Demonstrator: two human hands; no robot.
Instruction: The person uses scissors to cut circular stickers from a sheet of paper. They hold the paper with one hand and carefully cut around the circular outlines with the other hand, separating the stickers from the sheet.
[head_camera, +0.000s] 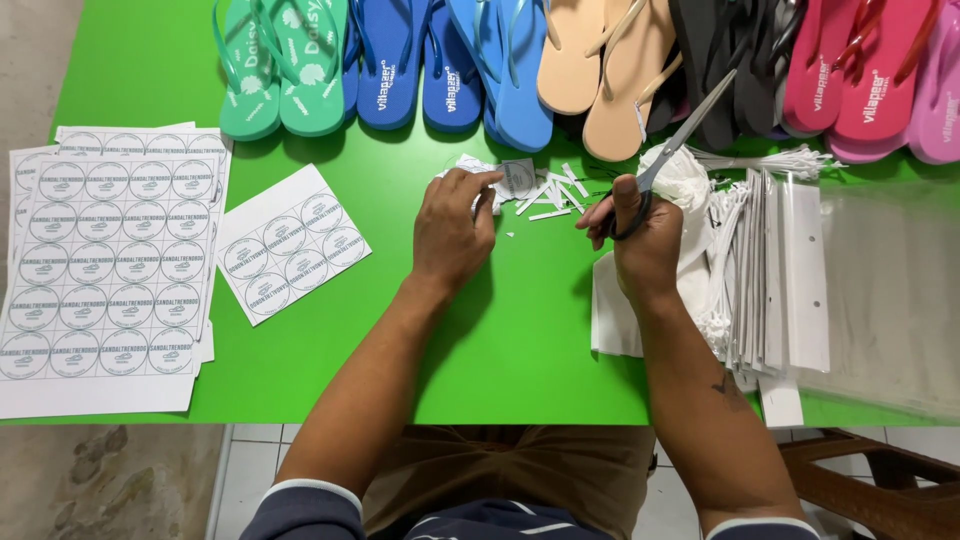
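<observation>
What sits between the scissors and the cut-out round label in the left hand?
Only loose white paper offcuts on the green table lie between the scissors in the right hand and the label at the left hand.

Bright, even overhead light — soft shadows under the hands (455, 235), sharp focus, mild edge distortion.

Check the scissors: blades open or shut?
Shut. The scissors in the right hand show one narrow silver blade line pointing toward the flip-flops, with no gap.
</observation>
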